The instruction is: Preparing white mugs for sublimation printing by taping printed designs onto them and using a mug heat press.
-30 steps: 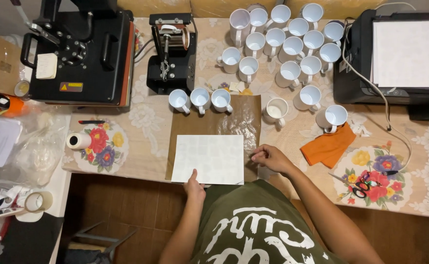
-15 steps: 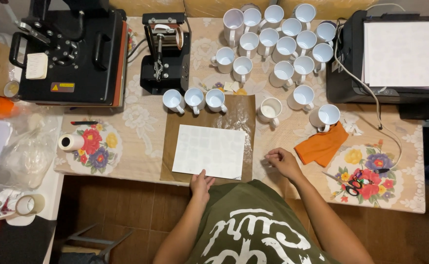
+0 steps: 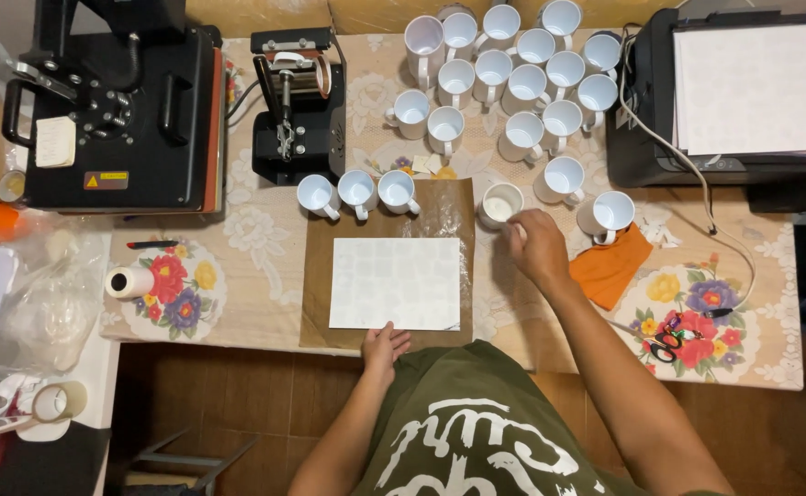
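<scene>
- A small yellow rectangular warning label (image 3: 106, 180) sits low on the front of the black heat press (image 3: 118, 110).
- A pale paper tag (image 3: 55, 141) sits left of that label on the press.

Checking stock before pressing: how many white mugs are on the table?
20 white mugs: three in a row above the brown sheet, one at the right hand, sixteen clustered toward the printer. The mug press may hide another.

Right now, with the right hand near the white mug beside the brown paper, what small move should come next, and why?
Probably close the right hand around the white mug and lift it. The fingers already reach its rim and handle side, but a firm grasp is not visible. The left hand rests at the near edge of the white sheet on the brown paper, so the sheet should stay in place.
</scene>
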